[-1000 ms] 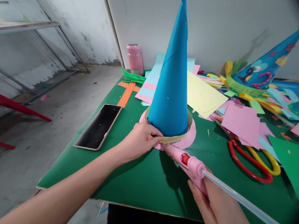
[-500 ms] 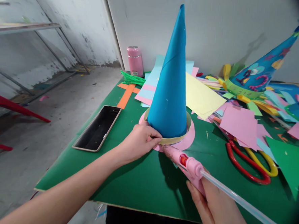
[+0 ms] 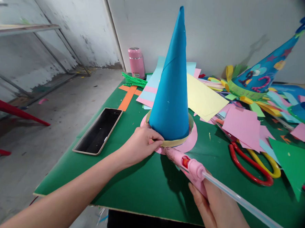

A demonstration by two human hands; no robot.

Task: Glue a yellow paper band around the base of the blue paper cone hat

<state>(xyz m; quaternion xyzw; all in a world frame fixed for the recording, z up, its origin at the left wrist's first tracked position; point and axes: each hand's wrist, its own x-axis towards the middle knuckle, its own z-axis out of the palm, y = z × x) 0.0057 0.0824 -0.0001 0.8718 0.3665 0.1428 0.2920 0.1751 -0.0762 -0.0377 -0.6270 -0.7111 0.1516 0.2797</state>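
Observation:
A tall blue paper cone hat stands upright on a pink paper brim. Around the cone's base runs a pale yellow-green paper strip. My left hand pinches this strip at the front left, fingers closed and resting by the brim. In my right hand is a pink glue gun, gripped by its handle. Its nozzle points at the lower edge of the strip, close to my left fingertips; whether it touches cannot be made out. A long clear glue stick sticks out of its back end.
Left on the green table lies a phone. Red-and-yellow-handled scissors lie right, partly under pink paper. Behind are a pink bottle, green pipe cleaners, yellow paper and a decorated cone hat.
The whole view has shifted slightly, with things appearing a little further left. Both hands, the glue gun and the hat keep nearly the same positions relative to each other.

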